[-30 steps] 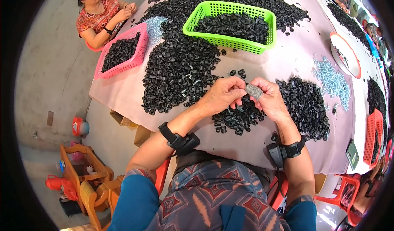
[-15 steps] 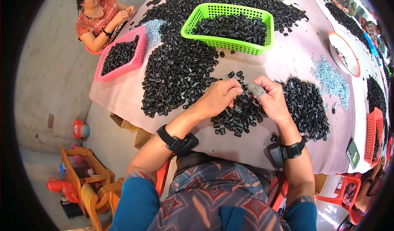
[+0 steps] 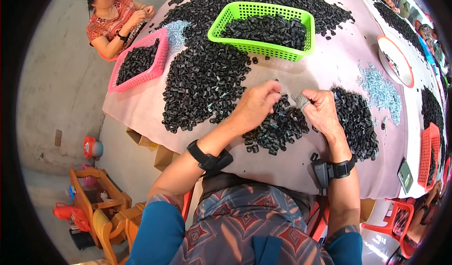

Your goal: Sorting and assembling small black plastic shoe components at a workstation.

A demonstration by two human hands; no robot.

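Observation:
My left hand (image 3: 256,106) rests over a small heap of black plastic parts (image 3: 275,131) on the pale tablecloth (image 3: 301,69), its fingers curled onto the pieces. My right hand (image 3: 322,112) sits just to the right, with grey wrapping on a fingertip (image 3: 299,100). Its fingers are pinched together near the heap; what they hold is too small to make out. A larger pile of black parts (image 3: 202,84) lies to the left, and another (image 3: 355,121) to the right of my right hand. Black bands sit on both wrists.
A green basket (image 3: 263,27) of black parts stands at the back centre, a pink basket (image 3: 139,62) at the left beside a seated person (image 3: 115,20). Silvery small parts (image 3: 381,91), a white dish with a red rim (image 3: 395,60) and a red basket (image 3: 431,154) lie to the right.
Both hands have dropped from in front of me down onto the small heap of black parts. The left hand has reached forward over it.

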